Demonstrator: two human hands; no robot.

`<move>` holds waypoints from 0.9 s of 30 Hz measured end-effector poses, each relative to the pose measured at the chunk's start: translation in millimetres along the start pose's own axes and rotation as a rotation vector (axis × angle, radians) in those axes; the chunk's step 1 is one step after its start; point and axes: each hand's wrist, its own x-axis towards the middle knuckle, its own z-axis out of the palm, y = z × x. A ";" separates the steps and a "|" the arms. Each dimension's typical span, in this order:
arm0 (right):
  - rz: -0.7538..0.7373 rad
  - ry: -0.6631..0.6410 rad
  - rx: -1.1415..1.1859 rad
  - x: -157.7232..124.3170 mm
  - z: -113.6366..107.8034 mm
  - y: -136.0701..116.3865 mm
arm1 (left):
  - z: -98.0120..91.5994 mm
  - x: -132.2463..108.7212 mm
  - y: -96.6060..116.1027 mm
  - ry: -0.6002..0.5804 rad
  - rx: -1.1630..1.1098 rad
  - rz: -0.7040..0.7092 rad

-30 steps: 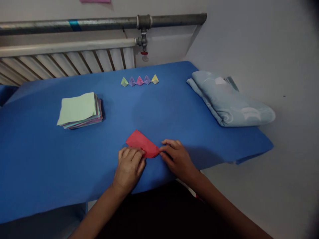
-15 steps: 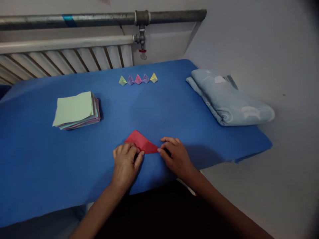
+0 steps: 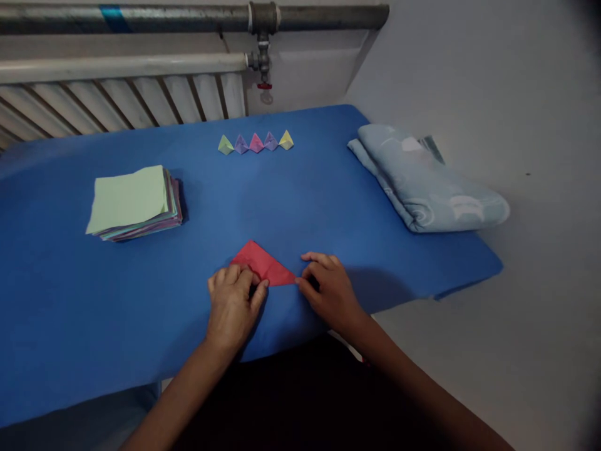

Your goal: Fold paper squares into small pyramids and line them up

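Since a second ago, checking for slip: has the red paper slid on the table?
No. The red paper keeps its place below the row of folded pieces; only the camera shifted.

Dim, even indoor light, soft shadows right of the hands, dark vignette at right corners, slightly soft focus

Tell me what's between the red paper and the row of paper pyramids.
Only bare blue cover separates red paper and pyramid row, per the head view.
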 end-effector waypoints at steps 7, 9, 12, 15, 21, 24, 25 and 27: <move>0.079 -0.017 0.009 -0.5 -6.5 -0.7 | 0.7 -1.7 -1.6 0.017 -0.010 -0.029; 0.086 -0.025 -0.004 0.2 -7.5 -0.6 | 1.9 -2.7 -0.8 0.047 0.019 0.035; 0.059 -0.053 -0.063 1.8 -9.2 -1.8 | 3.8 -4.7 3.9 0.036 0.056 0.219; 0.002 -0.145 -0.141 3.0 -11.5 -7.3 | 4.2 -6.9 12.1 0.011 0.081 0.313; 0.019 -0.282 -0.237 4.8 -13.2 -25.1 | 3.0 -7.2 22.4 0.010 0.120 0.230; 0.079 -0.325 -0.174 7.8 -15.4 -27.7 | 5.1 -6.3 19.9 0.031 0.094 0.214; 0.102 -0.338 -0.124 9.0 -16.7 -27.3 | 5.8 -6.1 18.8 0.037 0.084 0.215; 0.153 -0.352 -0.002 11.4 -19.6 -25.1 | 6.6 -5.7 17.2 0.043 0.066 0.221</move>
